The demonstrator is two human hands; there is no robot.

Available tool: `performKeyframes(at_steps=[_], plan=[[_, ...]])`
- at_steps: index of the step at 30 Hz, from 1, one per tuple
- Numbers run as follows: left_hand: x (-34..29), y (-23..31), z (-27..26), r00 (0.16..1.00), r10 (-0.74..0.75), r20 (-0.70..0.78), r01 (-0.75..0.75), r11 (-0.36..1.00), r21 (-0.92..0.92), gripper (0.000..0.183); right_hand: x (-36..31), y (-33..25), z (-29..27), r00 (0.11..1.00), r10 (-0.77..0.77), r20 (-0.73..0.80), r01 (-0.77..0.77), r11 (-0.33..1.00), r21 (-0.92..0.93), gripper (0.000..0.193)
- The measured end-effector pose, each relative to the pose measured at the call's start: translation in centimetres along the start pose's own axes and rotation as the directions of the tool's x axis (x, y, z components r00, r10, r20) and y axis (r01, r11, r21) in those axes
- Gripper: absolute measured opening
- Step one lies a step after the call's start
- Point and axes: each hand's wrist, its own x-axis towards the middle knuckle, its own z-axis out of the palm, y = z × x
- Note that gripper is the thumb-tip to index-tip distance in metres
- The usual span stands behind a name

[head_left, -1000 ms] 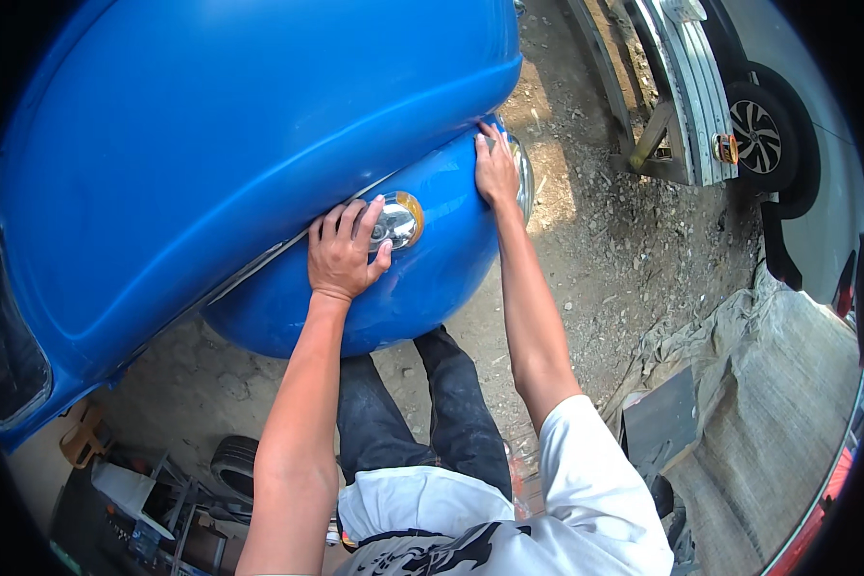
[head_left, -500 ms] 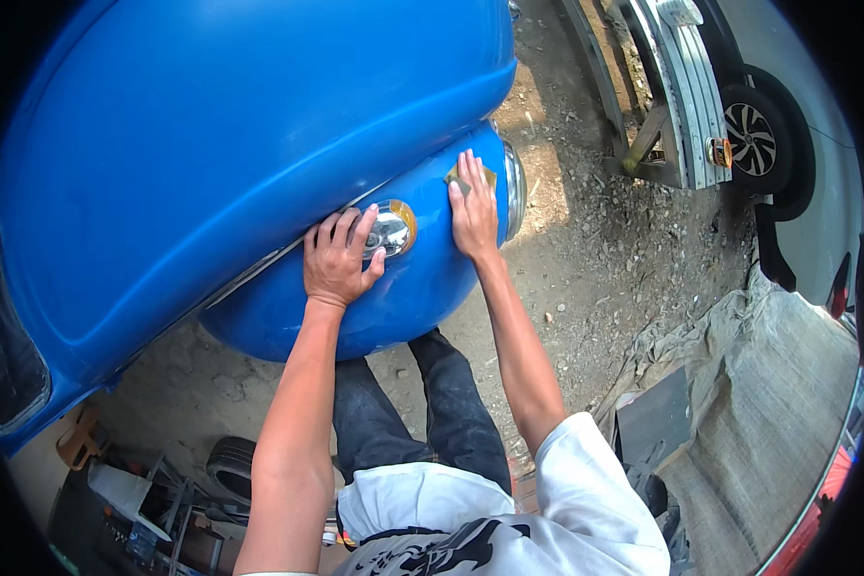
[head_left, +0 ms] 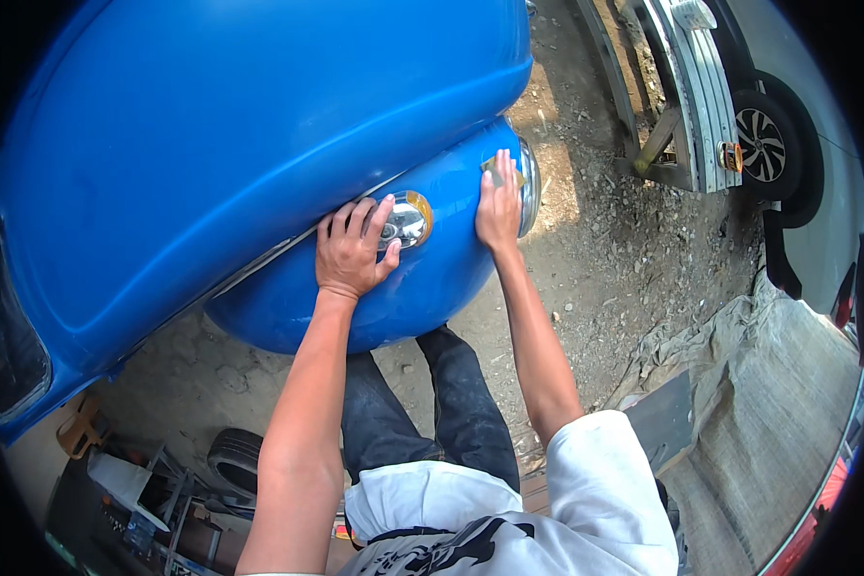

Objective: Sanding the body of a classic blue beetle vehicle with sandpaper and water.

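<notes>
A rounded blue car fender curves out below the blue hood. On the fender sits a chrome lamp with an amber edge. My left hand rests with spread fingers on the fender, its fingertips and thumb touching the lamp's left side. Farther right, my right hand lies with fingers extended over a small tan-brown piece of sandpaper, holding it against the paint. Part of the sheet is hidden under the fingers. The chrome-ringed headlight is just right of that hand.
A silver slatted bumper-like part stands at the upper right, near a parked car's wheel. Grey cloth sheeting covers ground at the right. At the lower left are a loose tire, a metal frame and an orange-brown object.
My right hand and the sandpaper have shifted right across the fender, closer to the headlight. My left hand stays at the lamp. The whole view has shifted slightly.
</notes>
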Motion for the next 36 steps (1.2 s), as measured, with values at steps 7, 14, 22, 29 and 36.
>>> performKeyframes(at_steps=[7,14,22,29,36], plan=[[-0.8,-0.8,-0.3,1.000,-0.005,0.012,0.004,1.000,0.013,0.054,-3.9,-5.6,1.6,0.955,-0.203,0.217,0.226,0.971,-0.084,0.063],[0.3,0.8,0.7,1.000,0.015,-0.010,-0.015,1.000,-0.015,0.055,3.2,-2.4,0.2,0.979,0.182,0.090,-0.172,0.979,-0.110,0.065],[1.2,0.5,0.1,1.000,0.027,-0.012,-0.027,0.999,-0.019,0.056,1.6,-1.2,-1.3,0.996,0.042,0.084,-0.037,0.997,-0.063,0.064],[-0.8,-0.8,0.0,1.000,-0.007,0.023,0.007,1.000,0.017,0.055,-4.6,-5.2,0.9,0.944,-0.229,0.236,0.250,0.966,-0.063,0.063],[0.3,0.2,0.2,1.000,0.011,0.011,-0.011,1.000,-0.007,0.055,2.9,-3.9,0.2,0.970,0.228,0.090,-0.207,0.959,-0.195,0.061]])
